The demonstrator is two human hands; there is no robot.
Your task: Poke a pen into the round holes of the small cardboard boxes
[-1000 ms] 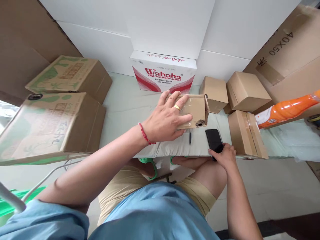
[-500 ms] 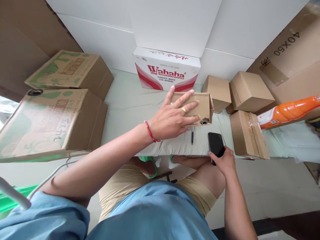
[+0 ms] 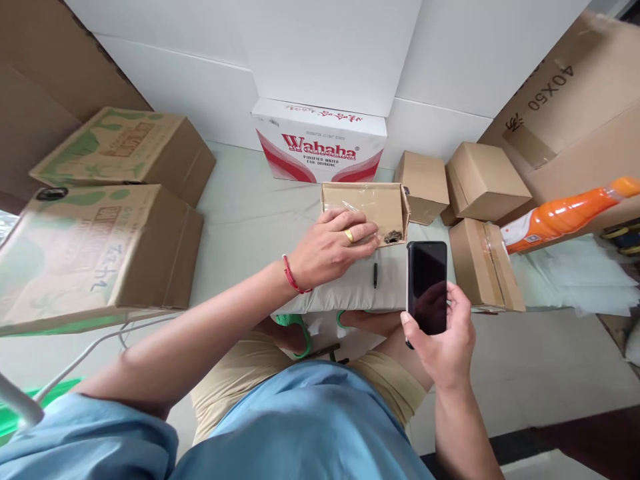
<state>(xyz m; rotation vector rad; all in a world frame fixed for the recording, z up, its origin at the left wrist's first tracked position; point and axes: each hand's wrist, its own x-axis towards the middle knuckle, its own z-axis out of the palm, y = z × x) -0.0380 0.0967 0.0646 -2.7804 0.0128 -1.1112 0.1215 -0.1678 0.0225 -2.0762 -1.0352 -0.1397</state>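
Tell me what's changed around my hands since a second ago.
Your right hand has lifted the phone off the table. Your left hand has drawn back toward you on the small box, fingers closer together. The pen and Wahaha carton stayed put.

Cloth-covered counter (image 3: 250,227) is carrying a Wahaha carton (image 3: 320,150)
Plain boxes (image 3: 425,190) are sitting right of that carton, printed boxes (image 3: 135,143) left, a taped box (image 3: 373,200) and a pen (image 3: 375,275) in front.
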